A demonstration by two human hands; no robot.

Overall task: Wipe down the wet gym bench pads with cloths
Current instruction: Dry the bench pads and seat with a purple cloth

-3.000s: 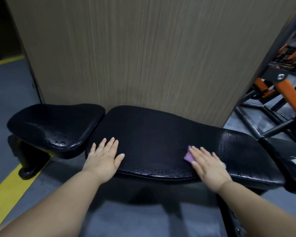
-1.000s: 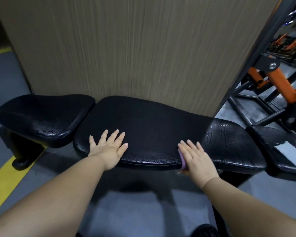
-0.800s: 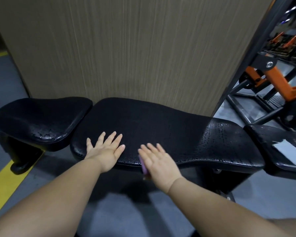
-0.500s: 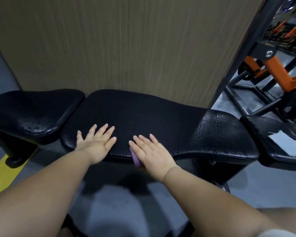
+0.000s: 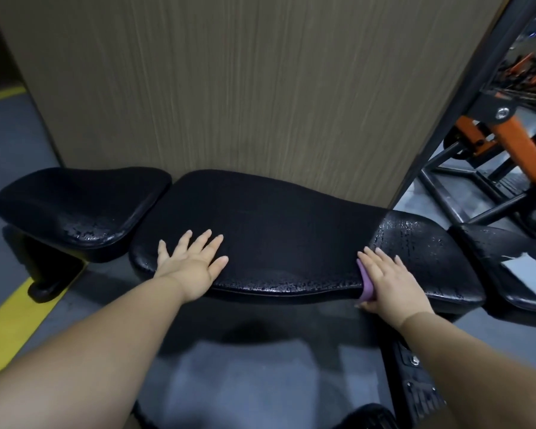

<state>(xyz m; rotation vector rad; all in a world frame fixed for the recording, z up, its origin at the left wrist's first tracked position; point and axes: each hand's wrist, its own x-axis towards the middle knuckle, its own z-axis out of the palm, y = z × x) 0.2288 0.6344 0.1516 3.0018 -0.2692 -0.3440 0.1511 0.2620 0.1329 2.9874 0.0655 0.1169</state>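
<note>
A long black back pad (image 5: 279, 230) lies across the middle, with water beads along its near edge and over its right end. A smaller black seat pad (image 5: 75, 205) sits to its left, wet at its front. My left hand (image 5: 192, 261) rests flat with spread fingers on the left part of the long pad. My right hand (image 5: 387, 280) presses a small purple cloth (image 5: 365, 283) against the pad's near edge on the right; the cloth is mostly hidden under the palm.
A wood-grain panel (image 5: 229, 88) stands right behind the bench. Orange and black machine frames (image 5: 492, 144) fill the right, with another black pad (image 5: 520, 264) there. The grey floor carries a yellow line (image 5: 16, 317) at left. The bench's base (image 5: 415, 379) is below my right arm.
My right hand slid the cloth left along the near edge until it was beside my left hand, then swept back right to the wet end. My left hand stayed flat on the pad.
</note>
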